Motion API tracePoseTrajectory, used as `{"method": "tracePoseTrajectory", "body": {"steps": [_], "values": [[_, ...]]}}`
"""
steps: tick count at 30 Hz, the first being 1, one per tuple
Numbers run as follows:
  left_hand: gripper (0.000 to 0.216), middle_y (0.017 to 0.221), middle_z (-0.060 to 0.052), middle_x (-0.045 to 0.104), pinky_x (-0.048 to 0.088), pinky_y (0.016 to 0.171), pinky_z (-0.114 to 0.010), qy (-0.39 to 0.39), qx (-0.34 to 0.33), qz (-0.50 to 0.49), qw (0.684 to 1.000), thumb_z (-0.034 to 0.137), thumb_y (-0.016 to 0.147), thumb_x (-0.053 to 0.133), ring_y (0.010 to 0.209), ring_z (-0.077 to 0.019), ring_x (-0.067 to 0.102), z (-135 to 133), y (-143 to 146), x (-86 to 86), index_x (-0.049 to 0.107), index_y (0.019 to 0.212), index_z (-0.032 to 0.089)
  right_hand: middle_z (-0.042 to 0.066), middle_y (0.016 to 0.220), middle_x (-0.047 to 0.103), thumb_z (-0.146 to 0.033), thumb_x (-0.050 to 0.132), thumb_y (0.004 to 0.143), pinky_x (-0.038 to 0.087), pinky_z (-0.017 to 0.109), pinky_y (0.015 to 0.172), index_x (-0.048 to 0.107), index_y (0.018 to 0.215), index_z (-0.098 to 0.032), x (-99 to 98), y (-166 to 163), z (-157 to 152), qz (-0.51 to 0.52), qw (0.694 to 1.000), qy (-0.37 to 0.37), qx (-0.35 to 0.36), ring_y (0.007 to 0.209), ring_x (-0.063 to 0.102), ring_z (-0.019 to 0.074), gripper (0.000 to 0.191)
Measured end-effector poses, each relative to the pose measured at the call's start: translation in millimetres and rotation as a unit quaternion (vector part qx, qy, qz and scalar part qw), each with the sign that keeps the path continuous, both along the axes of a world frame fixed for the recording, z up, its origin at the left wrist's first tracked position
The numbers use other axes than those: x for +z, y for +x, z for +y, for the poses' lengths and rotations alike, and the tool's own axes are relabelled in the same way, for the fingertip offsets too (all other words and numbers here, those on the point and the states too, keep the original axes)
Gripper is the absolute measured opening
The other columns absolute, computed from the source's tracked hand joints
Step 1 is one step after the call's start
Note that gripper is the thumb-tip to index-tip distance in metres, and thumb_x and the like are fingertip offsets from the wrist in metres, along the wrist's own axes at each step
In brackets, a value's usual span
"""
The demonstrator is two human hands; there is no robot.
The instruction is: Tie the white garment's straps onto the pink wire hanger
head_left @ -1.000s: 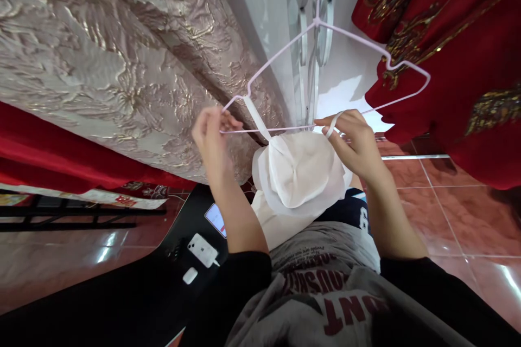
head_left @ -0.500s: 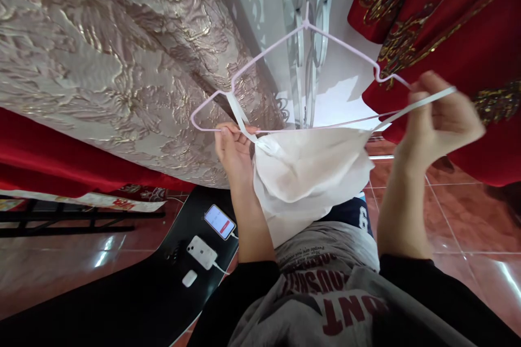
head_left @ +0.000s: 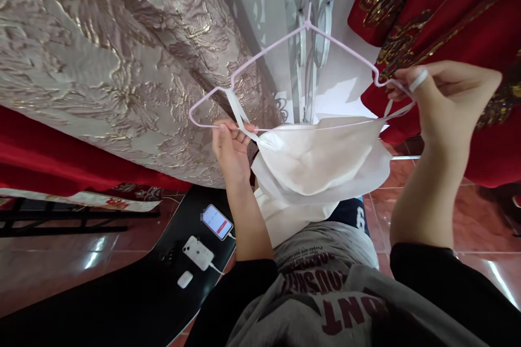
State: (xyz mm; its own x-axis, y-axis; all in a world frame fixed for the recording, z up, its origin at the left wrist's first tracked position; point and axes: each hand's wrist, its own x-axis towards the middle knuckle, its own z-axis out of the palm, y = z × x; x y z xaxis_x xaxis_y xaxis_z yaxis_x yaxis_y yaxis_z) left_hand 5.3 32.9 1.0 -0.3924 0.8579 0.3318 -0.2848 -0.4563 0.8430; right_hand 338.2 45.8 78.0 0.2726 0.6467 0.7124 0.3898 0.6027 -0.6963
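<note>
A pale pink clothes hanger is held up in front of me, its metal hook pointing away. My left hand is closed on the lower bar near the left end. A white garment with thin straps hangs below the bar and drapes towards my lap. Its left strap loops over the hanger's left notch. At the right end, my right hand pinches the right strap, and a bit of white band crosses the thumb. The fingertips are close to the hanger's right notch and partly hide it.
A pinkish-gold embossed fabric hangs at the left, and red gowns with gold embroidery hang at the right. White scrolled metalwork stands ahead. On a black bench lie two phones with cables and a small white case.
My right hand has drawn the strap in over the hanger's right end, and the garment's right side has risen towards the bar. My left hand keeps its hold.
</note>
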Motion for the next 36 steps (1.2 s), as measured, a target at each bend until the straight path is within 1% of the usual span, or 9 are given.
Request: {"method": "tracePoseTrajectory", "body": {"steps": [7, 11, 15, 19, 23, 25, 30, 33, 36], "values": [[0.054, 0.077, 0.000, 0.074, 0.063, 0.083, -0.030, -0.011, -0.003, 0.001, 1.000, 0.073, 0.090, 0.075, 0.077, -0.0173, 0.077, -0.4, 0.5, 1.1, 0.052, 0.086, 0.025, 0.009, 0.082, 0.083, -0.057, 0.097, 0.072, 0.065, 0.036, 0.066, 0.089, 0.090, -0.022, -34.8, 35.4, 5.2, 0.144, 0.989, 0.022, 0.027, 0.068, 0.078, 0.0181, 0.041], [0.055, 0.077, 0.000, 0.075, 0.063, 0.083, -0.029, -0.016, 0.000, -0.009, 1.000, 0.073, 0.088, 0.077, 0.077, -0.0170, 0.078, 0.6, 5.2, -1.2, 0.052, 0.085, 0.024, 0.009, 0.097, 0.086, -0.050, 0.097, 0.074, 0.067, 0.041, 0.084, 0.089, 0.104, -0.024, -20.0, 25.6, -12.4, 0.041, 0.996, -0.020, 0.073, 0.087, 0.082, 0.0214, 0.040], [0.052, 0.076, 0.000, 0.076, 0.063, 0.083, -0.030, -0.021, -0.010, -0.022, 0.999, 0.070, 0.089, 0.078, 0.077, -0.0173, 0.078, 0.4, 6.8, -2.8, 0.052, 0.085, 0.024, 0.009, 0.095, 0.084, -0.036, 0.098, 0.074, 0.065, 0.042, 0.084, 0.087, 0.097, -0.023, 4.3, 7.4, -19.9, -0.078, 0.993, -0.065, 0.053, 0.088, 0.079, 0.0218, 0.029], [0.052, 0.079, -0.001, 0.078, 0.063, 0.082, -0.030, -0.024, -0.024, -0.015, 0.999, 0.070, 0.089, 0.078, 0.077, -0.0177, 0.078, -1.2, 8.6, -4.5, 0.053, 0.085, 0.024, 0.009, 0.100, 0.081, -0.013, 0.083, 0.075, 0.059, 0.045, 0.090, 0.083, 0.097, -0.023, 14.3, -5.5, -17.3, -0.164, 0.985, 0.026, -0.036, 0.098, 0.073, 0.0248, 0.024], [0.050, 0.083, -0.003, 0.081, 0.062, 0.082, -0.031, -0.014, -0.026, -0.013, 0.999, 0.068, 0.092, 0.077, 0.073, -0.0171, 0.077, -3.0, 13.7, -4.4, 0.056, 0.085, 0.024, 0.005, 0.085, 0.076, -0.013, 0.068, 0.080, 0.056, 0.040, 0.078, 0.079, 0.090, -0.022, 1.7, -25.9, -18.5, -0.079, 0.990, 0.114, -0.011, 0.082, 0.071, 0.0207, 0.018], [0.048, 0.089, -0.005, 0.083, 0.062, 0.083, -0.033, -0.018, -0.026, -0.007, 0.999, 0.068, 0.093, 0.076, 0.073, -0.0173, 0.076, -4.0, 16.7, -5.1, 0.059, 0.088, 0.023, 0.004, 0.088, 0.079, -0.018, 0.066, 0.088, 0.058, 0.041, 0.082, 0.078, 0.093, -0.024, -9.6, -41.3, -20.8, -0.118, 0.989, 0.080, 0.044, 0.086, 0.074, 0.0208, 0.014], [0.042, 0.095, -0.007, 0.083, 0.062, 0.088, -0.035, -0.056, -0.010, 0.034, 0.998, 0.063, 0.093, 0.078, 0.082, -0.0193, 0.078, -15.4, 17.0, -14.5, 0.073, 0.107, 0.023, 0.009, 0.144, 0.074, -0.027, 0.067, 0.096, 0.054, 0.056, 0.116, 0.071, 0.135, -0.027, -39.6, -69.3, -16.2, -0.299, 0.929, -0.069, 0.208, 0.135, 0.070, 0.0296, 0.038], [0.039, 0.081, -0.005, 0.078, 0.060, 0.087, -0.033, -0.086, -0.001, 0.096, 0.992, 0.059, 0.097, 0.074, 0.079, -0.0181, 0.075, -31.9, 12.1, -12.1, 0.078, 0.093, 0.020, 0.010, 0.140, 0.076, -0.030, 0.068, 0.098, 0.052, 0.057, 0.115, 0.074, 0.129, -0.027, -49.9, -70.2, -10.9, -0.294, 0.935, -0.095, 0.176, 0.131, 0.071, 0.0311, 0.032], [0.038, 0.082, -0.005, 0.078, 0.059, 0.082, -0.031, -0.092, -0.007, 0.161, 0.983, 0.054, 0.099, 0.073, 0.079, -0.0176, 0.073, -47.9, 10.8, 11.6, 0.080, 0.086, 0.020, 0.007, 0.126, 0.081, -0.033, 0.066, 0.101, 0.052, 0.052, 0.109, 0.077, 0.118, -0.027, -49.8, -68.9, -13.7, -0.271, 0.947, -0.083, 0.150, 0.119, 0.075, 0.0286, 0.021]]}}
